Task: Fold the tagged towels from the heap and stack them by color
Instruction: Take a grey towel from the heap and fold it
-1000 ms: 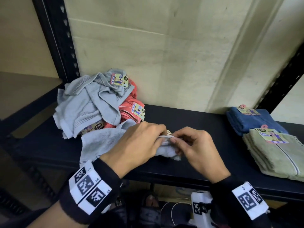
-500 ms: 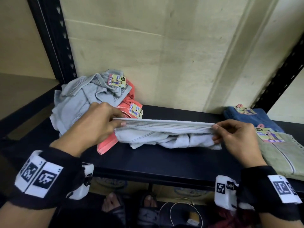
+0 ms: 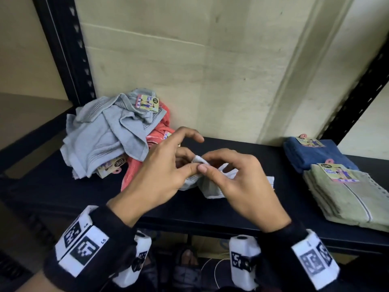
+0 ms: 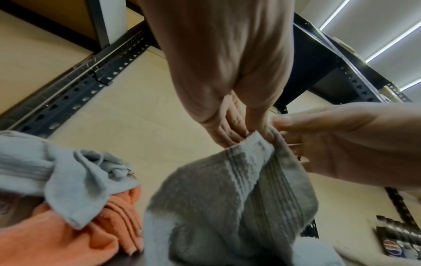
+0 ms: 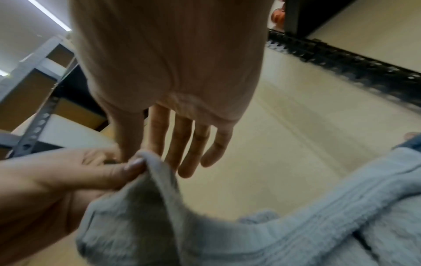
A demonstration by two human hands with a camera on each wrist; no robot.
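Note:
Over the middle of the black shelf (image 3: pixel 242 211) both hands meet on one grey towel (image 3: pixel 212 187). My left hand (image 3: pixel 187 163) pinches a ribbed corner of it between thumb and fingers, as the left wrist view shows (image 4: pixel 248 136). My right hand (image 3: pixel 208 165) pinches the same bunched edge from the right, thumb against index finger (image 5: pixel 141 151), the other fingers nearly straight. The grey towel (image 4: pixel 227 198) hangs doubled below the hands down to the shelf. The heap (image 3: pixel 105 133) of grey and coral tagged towels lies at the left rear.
A folded blue towel (image 3: pixel 311 152) lies at the right rear, with a stack of folded green towels (image 3: pixel 347 199) in front of it, both tagged. Black slotted uprights (image 3: pixel 69 49) frame the shelf, and a pale wall stands behind. The shelf's front edge runs just below my wrists.
Half a second ago my hands were wide apart with the grey towel's edge stretched between them. They have now come together at the centre, so the towel's two ends meet.

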